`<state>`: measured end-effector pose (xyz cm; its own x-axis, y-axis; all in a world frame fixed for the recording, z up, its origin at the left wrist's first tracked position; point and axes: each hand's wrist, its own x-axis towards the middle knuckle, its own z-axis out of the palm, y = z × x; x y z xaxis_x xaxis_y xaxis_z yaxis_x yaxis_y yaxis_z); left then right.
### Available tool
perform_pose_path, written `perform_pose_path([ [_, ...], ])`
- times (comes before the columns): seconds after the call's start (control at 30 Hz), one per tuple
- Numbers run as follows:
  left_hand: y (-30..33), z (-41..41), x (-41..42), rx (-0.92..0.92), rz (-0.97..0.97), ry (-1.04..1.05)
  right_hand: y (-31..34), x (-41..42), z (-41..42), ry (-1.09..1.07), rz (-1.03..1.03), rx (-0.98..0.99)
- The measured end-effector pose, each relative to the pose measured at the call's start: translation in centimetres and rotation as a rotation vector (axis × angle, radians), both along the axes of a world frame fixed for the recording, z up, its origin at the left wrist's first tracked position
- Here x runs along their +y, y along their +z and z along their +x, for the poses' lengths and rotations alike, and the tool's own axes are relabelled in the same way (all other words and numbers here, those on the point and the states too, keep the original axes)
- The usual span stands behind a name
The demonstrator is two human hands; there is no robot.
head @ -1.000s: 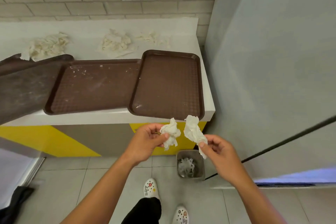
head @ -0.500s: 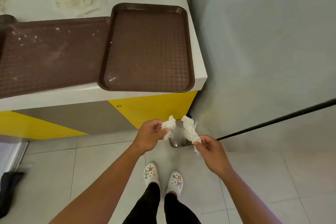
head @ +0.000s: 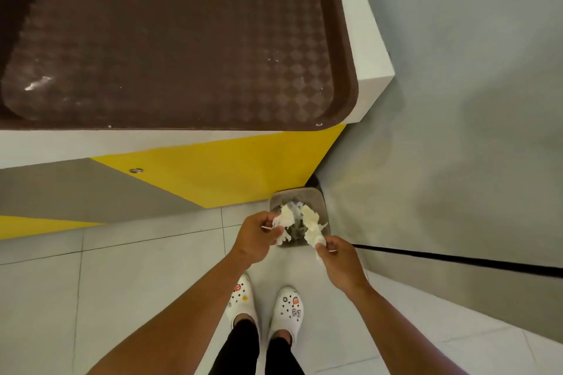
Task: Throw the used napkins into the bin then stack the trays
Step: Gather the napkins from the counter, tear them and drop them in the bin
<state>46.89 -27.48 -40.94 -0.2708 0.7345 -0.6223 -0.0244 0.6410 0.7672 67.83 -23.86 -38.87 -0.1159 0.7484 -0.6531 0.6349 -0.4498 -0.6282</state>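
White napkins point(head: 311, 224) pinched by both hands above bin point(head: 320, 201); no writing legible.

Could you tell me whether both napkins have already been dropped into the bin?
No, the left hand and the right hand each pinch a crumpled napkin above the bin.

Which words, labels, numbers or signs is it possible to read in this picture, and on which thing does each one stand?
"2" and "7", as it seems: two small charms on the right shoe; they are tiny, so this reading is uncertain.
The other charms on the right shoe and those on the left shoe are too small and blurred to read.
The tray, counter, bin and napkins show no text.
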Motion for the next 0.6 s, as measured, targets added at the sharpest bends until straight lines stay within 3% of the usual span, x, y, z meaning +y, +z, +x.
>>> perform_pose_path([
  [0.27, -9.6, 1.2, 2.1, 0.129, -0.035, -0.080, -8.2, 2.7, -1.4, 0.096, 0.012, -0.101],
  [0.6, -11.1, 1.5, 4.9, 0.303, -0.097, -0.383, -9.9, 5.4, -2.7, 0.133, -0.015, -0.157],
])
